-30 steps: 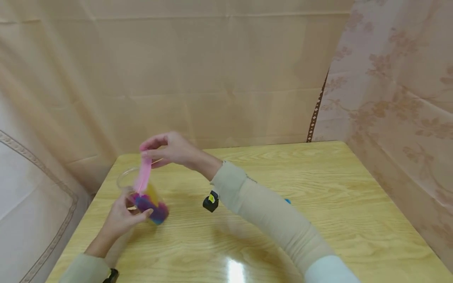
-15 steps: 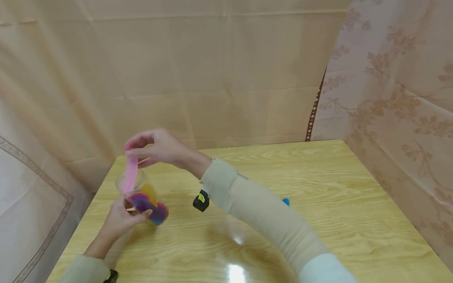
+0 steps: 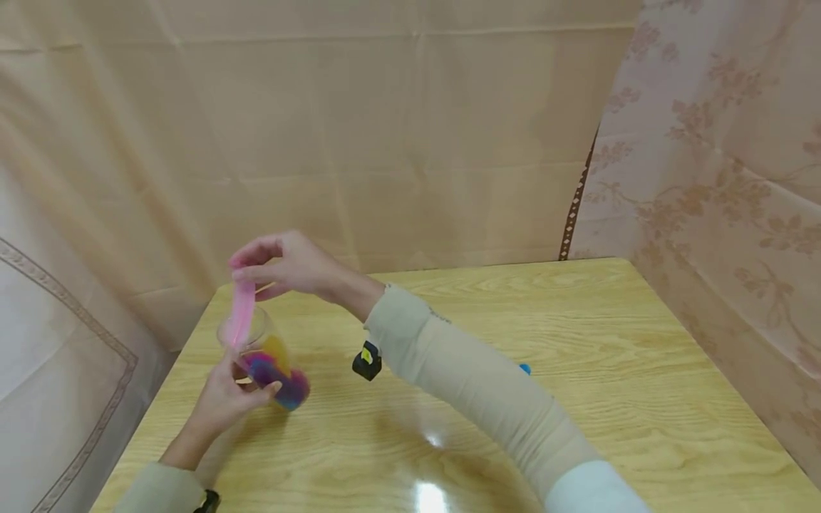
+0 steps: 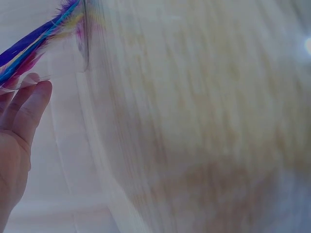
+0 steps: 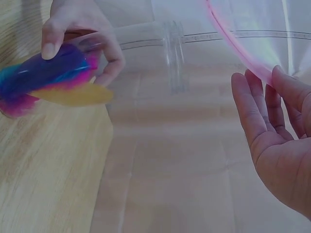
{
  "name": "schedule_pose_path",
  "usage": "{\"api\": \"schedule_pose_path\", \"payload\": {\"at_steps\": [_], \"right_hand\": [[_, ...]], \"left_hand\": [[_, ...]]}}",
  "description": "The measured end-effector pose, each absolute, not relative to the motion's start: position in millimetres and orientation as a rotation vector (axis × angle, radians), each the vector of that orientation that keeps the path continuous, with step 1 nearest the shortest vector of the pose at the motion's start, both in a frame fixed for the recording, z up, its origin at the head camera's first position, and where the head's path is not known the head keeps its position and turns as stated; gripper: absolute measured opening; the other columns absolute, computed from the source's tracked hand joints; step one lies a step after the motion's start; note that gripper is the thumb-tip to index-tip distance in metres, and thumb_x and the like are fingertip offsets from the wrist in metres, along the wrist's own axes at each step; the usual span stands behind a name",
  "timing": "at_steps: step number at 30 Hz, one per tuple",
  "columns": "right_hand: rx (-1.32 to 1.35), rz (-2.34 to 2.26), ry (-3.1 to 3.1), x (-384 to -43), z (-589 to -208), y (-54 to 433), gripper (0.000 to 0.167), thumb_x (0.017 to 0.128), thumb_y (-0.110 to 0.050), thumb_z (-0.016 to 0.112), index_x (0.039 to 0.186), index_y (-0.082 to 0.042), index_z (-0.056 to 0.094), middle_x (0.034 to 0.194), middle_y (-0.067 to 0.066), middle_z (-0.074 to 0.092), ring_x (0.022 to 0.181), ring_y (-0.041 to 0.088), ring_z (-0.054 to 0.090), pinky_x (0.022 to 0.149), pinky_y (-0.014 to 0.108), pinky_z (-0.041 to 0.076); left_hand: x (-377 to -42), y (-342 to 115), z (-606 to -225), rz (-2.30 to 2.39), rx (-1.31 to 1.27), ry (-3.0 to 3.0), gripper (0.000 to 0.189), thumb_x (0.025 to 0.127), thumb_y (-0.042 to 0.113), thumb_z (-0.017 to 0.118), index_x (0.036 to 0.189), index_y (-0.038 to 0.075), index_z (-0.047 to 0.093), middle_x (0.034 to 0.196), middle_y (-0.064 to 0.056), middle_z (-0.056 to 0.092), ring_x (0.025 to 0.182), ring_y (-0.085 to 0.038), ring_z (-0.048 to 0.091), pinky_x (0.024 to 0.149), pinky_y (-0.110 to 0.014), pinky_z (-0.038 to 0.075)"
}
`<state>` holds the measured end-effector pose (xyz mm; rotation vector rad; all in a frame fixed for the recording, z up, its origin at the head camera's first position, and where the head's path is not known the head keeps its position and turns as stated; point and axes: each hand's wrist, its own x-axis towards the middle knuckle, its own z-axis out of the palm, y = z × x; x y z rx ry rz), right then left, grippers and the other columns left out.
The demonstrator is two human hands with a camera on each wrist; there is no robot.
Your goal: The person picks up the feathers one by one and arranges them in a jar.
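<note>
My left hand [image 3: 227,399] grips a clear jar [image 5: 176,58], tilted with its mouth up and to the left in the head view. Purple, blue, pink and yellow feathers [image 3: 274,376] are inside it, mostly in the lower part. Between thumb and fingertips, my right hand [image 3: 291,267] pinches a pink feather [image 3: 243,303] above the jar. In the head view the feather hangs down and its lower end overlaps the jar's mouth. From the right wrist, the feather [image 5: 238,46] shows as a thin curved pink strip.
A wooden table [image 3: 577,320] lies under both hands. Partly behind the right sleeve is a small blue thing [image 3: 525,368]. A black device with a yellow mark [image 3: 368,361] sits at the right wrist. Beige cloth [image 3: 410,142] hangs behind the table.
My right hand has moved left with the pink feather, bringing it over the jar's mouth. The left hand has stayed nearly still with the jar.
</note>
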<state>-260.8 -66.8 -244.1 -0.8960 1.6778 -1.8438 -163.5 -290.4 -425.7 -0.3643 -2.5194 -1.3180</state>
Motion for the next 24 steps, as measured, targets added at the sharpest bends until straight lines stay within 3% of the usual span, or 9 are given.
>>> {"api": "schedule_pose_path", "payload": {"at_steps": [6, 11, 24], "right_hand": [[-0.880, -1.861, 1.697, -262.4, -240.9, -66.3, 0.021, 0.094, -0.004, 0.071, 0.114, 0.003, 0.069, 0.098, 0.008, 0.071, 0.085, 0.019, 0.073, 0.076, 0.036, 0.062], [-0.904, -1.895, 1.731, -263.4, -239.0, -65.4, 0.020, 0.093, -0.003, 0.072, 0.112, 0.003, 0.070, 0.096, 0.009, 0.070, 0.083, 0.018, 0.072, 0.077, 0.039, 0.062], [-1.164, -1.692, 2.085, -254.0, -236.4, -74.6, 0.017, 0.093, -0.008, 0.073, 0.110, -0.003, 0.073, 0.096, -0.001, 0.073, 0.081, 0.008, 0.069, 0.071, 0.021, 0.059]], "left_hand": [[-163.7, -288.5, -422.1, -1.318, -0.353, -2.534, 0.073, 0.072, -0.006, 0.087, 0.134, 0.003, 0.049, 0.099, -0.014, 0.065, 0.083, -0.006, 0.063, 0.064, -0.027, 0.059], [-166.1, -289.8, -423.8, -1.307, -0.384, -2.532, 0.076, 0.072, -0.008, 0.086, 0.136, 0.004, 0.048, 0.096, -0.012, 0.065, 0.081, -0.006, 0.064, 0.062, -0.026, 0.059], [-167.7, -285.6, -423.9, -1.308, -0.387, -2.515, 0.072, 0.071, -0.008, 0.086, 0.132, 0.004, 0.050, 0.097, -0.013, 0.068, 0.079, -0.006, 0.062, 0.061, -0.026, 0.059]]}}
